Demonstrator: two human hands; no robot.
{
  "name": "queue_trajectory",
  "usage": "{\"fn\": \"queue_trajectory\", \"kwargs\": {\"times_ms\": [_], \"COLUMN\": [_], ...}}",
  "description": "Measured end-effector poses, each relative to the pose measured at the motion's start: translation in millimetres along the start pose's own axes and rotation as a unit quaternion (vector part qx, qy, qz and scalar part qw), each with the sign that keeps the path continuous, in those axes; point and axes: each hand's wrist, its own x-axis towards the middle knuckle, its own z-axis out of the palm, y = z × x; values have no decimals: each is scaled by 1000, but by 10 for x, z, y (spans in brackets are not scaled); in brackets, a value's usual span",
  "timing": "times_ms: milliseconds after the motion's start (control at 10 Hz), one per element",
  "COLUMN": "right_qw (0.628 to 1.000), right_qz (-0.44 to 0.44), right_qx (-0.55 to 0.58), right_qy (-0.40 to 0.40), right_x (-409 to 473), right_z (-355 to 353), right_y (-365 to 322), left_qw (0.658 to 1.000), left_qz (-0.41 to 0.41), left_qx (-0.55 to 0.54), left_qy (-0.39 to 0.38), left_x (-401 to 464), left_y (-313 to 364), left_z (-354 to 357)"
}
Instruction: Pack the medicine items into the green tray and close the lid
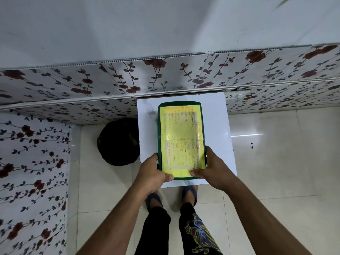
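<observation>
The green tray [160,126] lies on a small white table [219,129], its lid down. A yellow sheet with orange and dark handwriting [181,137] covers the lid. My left hand [152,172] grips the tray's near left corner, thumb on the lid. My right hand [211,168] grips the near right corner, thumb on the yellow sheet. No medicine items are visible; the lid hides the inside.
A black round bin [117,142] stands on the floor left of the table. Floral-patterned wall panels [128,78] run behind and to the left. Glossy cream floor tiles [276,144] lie to the right. My feet in sandals [171,196] stand at the table's near edge.
</observation>
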Motion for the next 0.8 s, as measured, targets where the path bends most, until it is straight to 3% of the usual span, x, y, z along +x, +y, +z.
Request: {"fn": "queue_trajectory", "kwargs": {"times_ms": [500, 700, 800], "right_qw": [1000, 999, 992], "right_qz": [-14, 14, 2], "right_qx": [24, -34, -113], "right_qy": [1, -1, 56], "right_x": [12, -88, -389], "right_z": [-216, -293, -421], "right_y": [-51, -101, -299], "left_qw": [1000, 998, 997], "left_qz": [5, -7, 23], "left_qx": [-27, -58, -36], "left_qy": [2, -5, 68], "left_x": [-37, -81, -380], "left_y": [181, 128, 283], "left_z": [129, -17, -273]}}
